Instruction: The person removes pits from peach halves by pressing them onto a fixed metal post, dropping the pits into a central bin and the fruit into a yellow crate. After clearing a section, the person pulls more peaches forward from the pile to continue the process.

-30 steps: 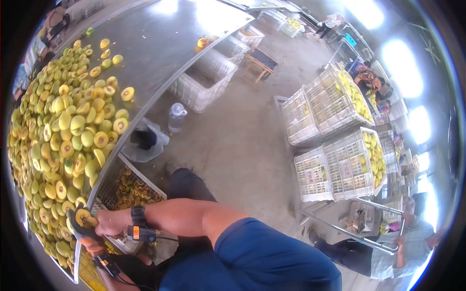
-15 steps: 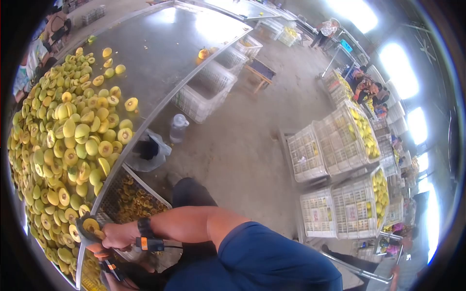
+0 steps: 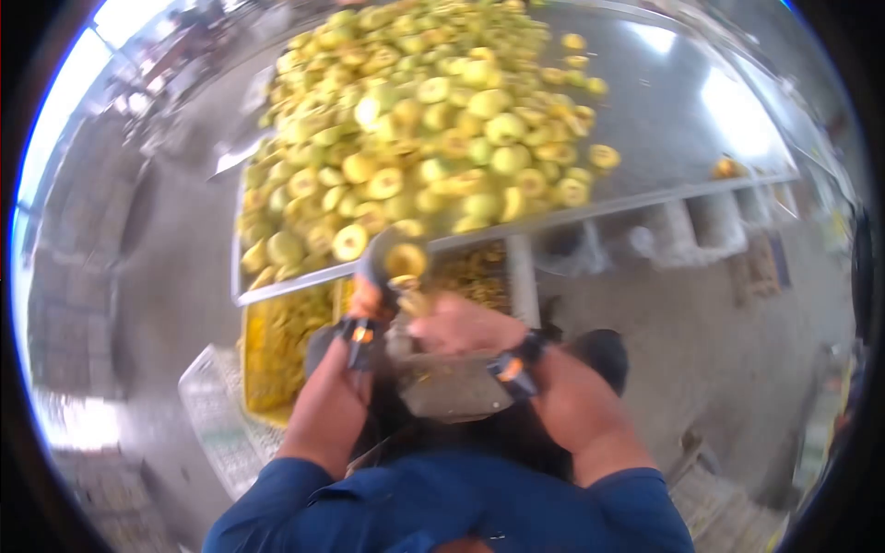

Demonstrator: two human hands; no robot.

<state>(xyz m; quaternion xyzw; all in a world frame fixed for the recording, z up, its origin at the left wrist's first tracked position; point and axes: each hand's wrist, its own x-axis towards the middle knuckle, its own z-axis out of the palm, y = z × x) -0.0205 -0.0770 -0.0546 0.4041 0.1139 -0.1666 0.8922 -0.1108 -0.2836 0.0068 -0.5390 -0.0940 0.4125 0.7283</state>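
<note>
My left hand [image 3: 376, 276], in a dark and orange glove, is wrapped round a halved yellow fruit [image 3: 406, 262] at the table's front edge. Close on its right, my bare right hand [image 3: 461, 324] is closed, its fingers near the fruit's lower side; motion blur hides what they grip. Just beyond my hands a large heap of halved green-yellow fruit [image 3: 433, 170] covers the left part of the metal table [image 3: 664, 138].
A yellow crate [image 3: 263, 369] of fruit pieces stands below the table at left, beside a white crate [image 3: 217, 405]. Under the edge are a crate of scraps [image 3: 484, 276] and white baskets [image 3: 714, 226]. My knees flank a container.
The view has swung left, bringing the heap to the centre and both forearms into sight. My left hand still holds a halved fruit, with my right hand beside it.
</note>
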